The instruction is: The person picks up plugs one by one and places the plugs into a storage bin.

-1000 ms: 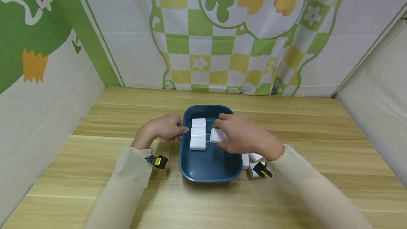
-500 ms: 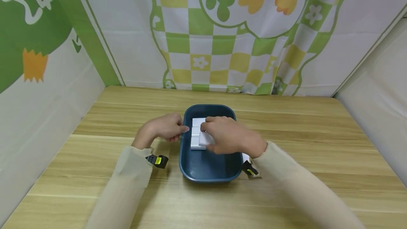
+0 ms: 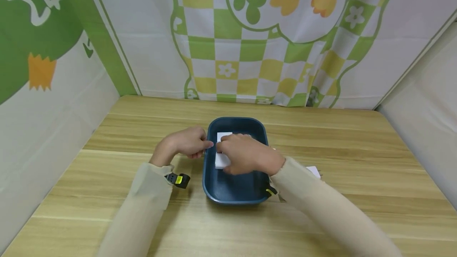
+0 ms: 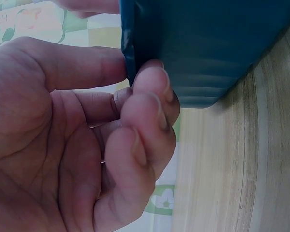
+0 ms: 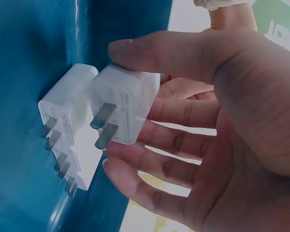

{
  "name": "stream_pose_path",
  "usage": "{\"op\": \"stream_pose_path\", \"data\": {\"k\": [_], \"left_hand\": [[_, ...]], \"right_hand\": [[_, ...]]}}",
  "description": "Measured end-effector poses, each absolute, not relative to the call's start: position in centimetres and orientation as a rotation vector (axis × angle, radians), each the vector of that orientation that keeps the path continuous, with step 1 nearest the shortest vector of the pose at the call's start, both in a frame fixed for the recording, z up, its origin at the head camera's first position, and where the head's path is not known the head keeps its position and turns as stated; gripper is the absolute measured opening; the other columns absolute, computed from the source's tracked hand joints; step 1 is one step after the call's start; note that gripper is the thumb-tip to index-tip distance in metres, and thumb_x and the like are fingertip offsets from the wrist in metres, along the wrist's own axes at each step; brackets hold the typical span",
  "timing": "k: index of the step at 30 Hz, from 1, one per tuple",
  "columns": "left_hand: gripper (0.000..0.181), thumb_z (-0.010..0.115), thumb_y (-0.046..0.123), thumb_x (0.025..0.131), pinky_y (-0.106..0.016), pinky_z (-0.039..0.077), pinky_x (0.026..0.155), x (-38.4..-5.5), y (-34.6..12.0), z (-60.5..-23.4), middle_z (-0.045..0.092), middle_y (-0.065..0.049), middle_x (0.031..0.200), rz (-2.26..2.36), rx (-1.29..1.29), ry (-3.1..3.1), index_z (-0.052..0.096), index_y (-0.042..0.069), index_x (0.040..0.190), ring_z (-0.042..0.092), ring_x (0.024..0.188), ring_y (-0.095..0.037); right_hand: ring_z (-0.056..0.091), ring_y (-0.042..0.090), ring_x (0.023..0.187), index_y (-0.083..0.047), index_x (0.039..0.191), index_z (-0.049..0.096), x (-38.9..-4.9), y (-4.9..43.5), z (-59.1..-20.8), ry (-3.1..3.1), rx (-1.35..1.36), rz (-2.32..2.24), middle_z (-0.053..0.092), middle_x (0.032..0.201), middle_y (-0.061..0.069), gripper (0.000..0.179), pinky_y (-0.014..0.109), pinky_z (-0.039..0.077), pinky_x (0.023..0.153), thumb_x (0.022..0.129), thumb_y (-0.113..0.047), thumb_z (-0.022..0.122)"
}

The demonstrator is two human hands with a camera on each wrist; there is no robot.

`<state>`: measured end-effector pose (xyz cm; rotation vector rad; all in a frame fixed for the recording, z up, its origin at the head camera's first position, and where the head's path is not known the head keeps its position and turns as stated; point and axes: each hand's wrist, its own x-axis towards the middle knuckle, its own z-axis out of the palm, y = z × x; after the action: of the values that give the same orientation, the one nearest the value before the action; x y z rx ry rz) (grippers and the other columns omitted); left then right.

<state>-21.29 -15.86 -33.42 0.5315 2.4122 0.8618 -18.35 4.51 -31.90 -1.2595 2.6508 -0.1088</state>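
Observation:
A row of three white charger plugs [image 3: 221, 162] lies along the left side of a dark blue plastic tray [image 3: 235, 189]. My right hand [image 3: 247, 153] is over that row and mostly covers it in the head view. In the right wrist view it holds one more white charger plug [image 5: 121, 96] between thumb and fingers, metal prongs facing the camera. This plug sits close beside the others; whether they touch I cannot tell. My left hand [image 3: 185, 142] grips the tray's left rim, thumb on the inside and curled fingers outside, as the left wrist view shows.
On the wooden table [image 3: 143, 130], right of the tray, another white charger plug [image 3: 314, 171] shows partly behind the right sleeve [image 3: 321, 197]. A patterned curtain [image 3: 242, 62] hangs at the table's back edge.
My right hand has moved left across the tray with its plug, from beside the row to over it. The left hand keeps its grip on the rim.

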Motion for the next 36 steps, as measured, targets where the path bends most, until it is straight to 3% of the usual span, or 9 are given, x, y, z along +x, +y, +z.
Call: {"op": "stream_pose_path", "data": {"k": [16,36], "left_hand": [[0.043,0.051,0.015,0.106,-0.023,0.041,0.049,-21.3,-15.9,-33.4,0.054,-0.002,0.056,0.869,0.529,2.392,0.063,-0.002,0.068,0.049,0.049,-0.010],[0.043,0.052,0.015,0.106,-0.023,0.040,0.048,-21.3,-15.9,-33.3,0.054,0.000,0.056,0.869,0.536,2.400,0.063,0.000,0.067,0.048,0.048,-0.010]], "right_hand": [[0.059,0.017,0.090,-0.012,0.111,0.071,-18.9,3.5,-33.2,2.601,-1.245,-0.100,0.067,0.107,0.002,0.031,0.036,0.052,0.082,0.085,-0.023,0.083],[0.061,0.013,0.085,-0.011,0.109,0.070,-18.7,3.0,-33.8,2.576,-1.255,-0.020,0.066,0.103,-0.001,0.041,0.031,0.052,0.075,0.079,-0.032,0.090]]}}
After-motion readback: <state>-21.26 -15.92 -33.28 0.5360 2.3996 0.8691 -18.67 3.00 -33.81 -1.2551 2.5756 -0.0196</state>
